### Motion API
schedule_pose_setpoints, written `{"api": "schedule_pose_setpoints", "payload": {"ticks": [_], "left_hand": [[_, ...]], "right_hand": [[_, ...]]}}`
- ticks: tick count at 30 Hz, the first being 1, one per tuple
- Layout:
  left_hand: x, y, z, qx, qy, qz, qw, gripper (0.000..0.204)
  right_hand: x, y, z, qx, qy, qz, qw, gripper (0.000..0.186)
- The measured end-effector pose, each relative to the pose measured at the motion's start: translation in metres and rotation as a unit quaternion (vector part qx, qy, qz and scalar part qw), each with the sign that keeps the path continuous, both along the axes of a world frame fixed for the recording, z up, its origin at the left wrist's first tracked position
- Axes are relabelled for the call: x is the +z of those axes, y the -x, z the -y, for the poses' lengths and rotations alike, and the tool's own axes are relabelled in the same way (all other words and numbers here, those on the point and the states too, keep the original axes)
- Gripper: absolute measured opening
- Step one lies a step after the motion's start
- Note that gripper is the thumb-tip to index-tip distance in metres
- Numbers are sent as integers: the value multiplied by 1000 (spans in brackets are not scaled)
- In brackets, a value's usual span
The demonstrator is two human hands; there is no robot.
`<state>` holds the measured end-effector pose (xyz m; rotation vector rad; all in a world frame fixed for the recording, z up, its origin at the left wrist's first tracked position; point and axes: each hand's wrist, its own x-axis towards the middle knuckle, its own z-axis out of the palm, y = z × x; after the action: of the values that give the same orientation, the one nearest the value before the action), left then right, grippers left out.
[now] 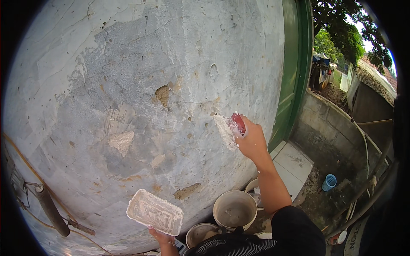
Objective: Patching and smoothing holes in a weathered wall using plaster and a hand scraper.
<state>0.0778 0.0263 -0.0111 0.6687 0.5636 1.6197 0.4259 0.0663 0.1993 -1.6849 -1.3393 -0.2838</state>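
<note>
My right hand (250,138) grips a red scraper (238,121) against the cracked pale wall (179,64), on a fresh patch of white filler (224,130). My left hand (160,237) holds a rectangular plastic tub (153,211), smeared inside with pale filler, at the bottom centre near the wall. Chipped holes (162,94) show higher up and low on the wall (185,191). Another pale filler patch (121,142) lies to the left.
Several buckets (234,202) stand at the wall's foot. To the right are a green door (290,68), floor tiles (290,166), a blue cup (329,182) and a block wall (324,119). A thick pole (51,209) and cable are at left.
</note>
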Motion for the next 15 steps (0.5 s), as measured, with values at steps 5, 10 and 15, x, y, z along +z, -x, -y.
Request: {"api": "schedule_pose_setpoints", "payload": {"ticks": [5, 10, 15], "left_hand": [[-5, 1, 0, 14, 15, 16, 1000, 81], [-3, 2, 2, 12, 2, 5, 1000, 80], [-15, 4, 1, 21, 14, 9, 1000, 80]], "right_hand": [[2, -6, -7, 23, -43, -51, 997, 40], [7, -14, -1, 36, -58, -53, 996, 41], [1, -14, -9, 45, -39, -39, 997, 41]]}}
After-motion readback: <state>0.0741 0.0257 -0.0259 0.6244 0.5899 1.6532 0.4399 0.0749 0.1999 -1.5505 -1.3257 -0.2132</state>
